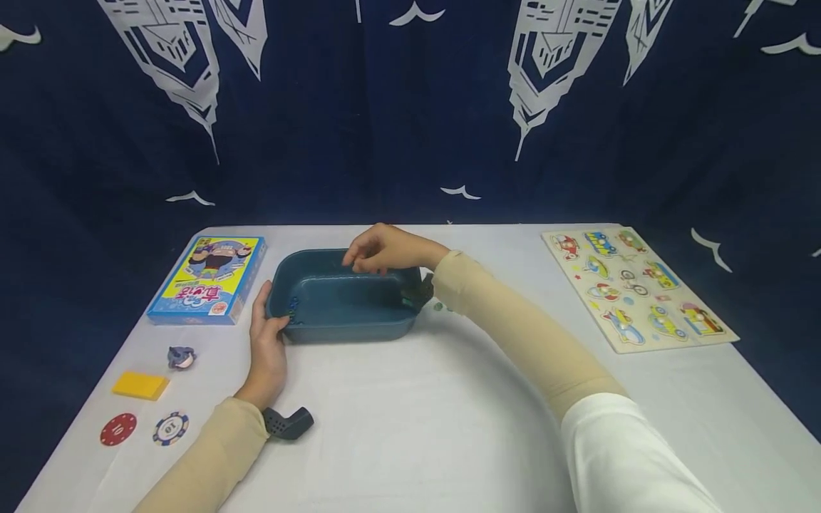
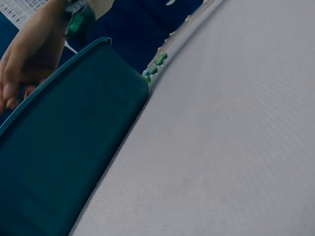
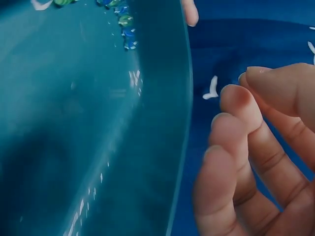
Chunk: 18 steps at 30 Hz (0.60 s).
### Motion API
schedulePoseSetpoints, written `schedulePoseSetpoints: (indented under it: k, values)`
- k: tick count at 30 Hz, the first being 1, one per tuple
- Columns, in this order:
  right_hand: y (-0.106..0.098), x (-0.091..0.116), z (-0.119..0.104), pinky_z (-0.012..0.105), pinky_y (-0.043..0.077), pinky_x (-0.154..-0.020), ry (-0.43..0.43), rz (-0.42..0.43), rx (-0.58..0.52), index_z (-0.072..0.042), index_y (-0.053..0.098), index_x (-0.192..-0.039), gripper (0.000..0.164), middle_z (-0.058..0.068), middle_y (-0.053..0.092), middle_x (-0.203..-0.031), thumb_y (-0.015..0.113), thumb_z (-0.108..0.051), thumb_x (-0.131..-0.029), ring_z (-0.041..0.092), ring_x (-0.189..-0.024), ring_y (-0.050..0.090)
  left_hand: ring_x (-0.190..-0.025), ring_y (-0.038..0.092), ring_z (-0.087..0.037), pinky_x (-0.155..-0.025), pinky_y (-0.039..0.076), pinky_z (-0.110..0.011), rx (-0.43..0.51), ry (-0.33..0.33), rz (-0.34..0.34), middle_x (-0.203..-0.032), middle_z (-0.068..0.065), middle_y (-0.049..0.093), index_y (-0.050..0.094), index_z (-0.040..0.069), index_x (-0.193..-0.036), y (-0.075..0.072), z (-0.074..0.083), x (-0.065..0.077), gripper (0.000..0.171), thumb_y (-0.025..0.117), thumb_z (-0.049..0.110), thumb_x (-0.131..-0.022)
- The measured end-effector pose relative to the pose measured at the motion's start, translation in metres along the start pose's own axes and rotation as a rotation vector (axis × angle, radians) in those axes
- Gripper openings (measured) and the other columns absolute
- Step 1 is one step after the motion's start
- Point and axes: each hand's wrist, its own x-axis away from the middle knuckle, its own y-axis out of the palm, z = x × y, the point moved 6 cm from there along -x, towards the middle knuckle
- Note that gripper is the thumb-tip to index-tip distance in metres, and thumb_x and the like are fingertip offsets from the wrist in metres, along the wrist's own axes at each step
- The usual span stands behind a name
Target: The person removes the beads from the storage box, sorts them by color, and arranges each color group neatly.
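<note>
A dark teal plastic basin (image 1: 349, 333) stands on the white table. My left hand (image 1: 266, 356) grips its left end, thumb at the front corner and fingers along the outer wall. Inside, small shiny blue and green beads (image 3: 125, 22) gather at the left end. Above the basin's far rim is my right hand (image 1: 394, 248), its fingers loosely bent. In the right wrist view its fingertips (image 3: 239, 103) come near the thumb, with nothing visible between them. Several green beads (image 2: 157, 61) lie on the table outside the basin's right end, partly hidden by the right wrist in the head view.
At left are a blue-and-yellow card box (image 1: 208, 278), a small shark figure (image 1: 182, 358), a yellow block (image 1: 140, 385), a red chip (image 1: 118, 429) and a white-and-blue chip (image 1: 170, 428). A wooden picture puzzle board (image 1: 635, 288) lies at right. A dark blue curtain (image 1: 365, 142) hangs behind the table.
</note>
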Motion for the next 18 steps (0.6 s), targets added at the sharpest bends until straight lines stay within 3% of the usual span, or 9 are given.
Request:
schedulePoseSetpoints:
  k: [8,18]
  values:
    - [0.029,-0.051,0.006,0.025,0.045,-0.056,0.029,-0.039,0.008,0.004,0.071,-0.112,0.021,0.022,0.071,-0.103,0.062,-0.002,-0.094,0.011,-0.061,0.05,-0.152,-0.001,-0.009,-0.122,0.002,-0.032,0.017,0.005,0.002,-0.166,0.007,0.004,0.009,0.015,-0.16,0.001,0.001,-0.001,0.073,0.029,0.006,-0.09]
    - [0.063,-0.088,0.016,0.027,0.054,-0.066,0.131,-0.069,0.071,-0.005,0.071,-0.117,0.024,0.006,0.072,-0.095,0.064,-0.004,-0.094,0.013,-0.071,0.06,-0.152,0.007,-0.013,-0.122,0.009,-0.033,0.051,0.021,-0.004,-0.166,0.003,0.005,0.011,0.015,-0.16,-0.001,-0.001,-0.003,0.073,0.028,0.004,-0.09]
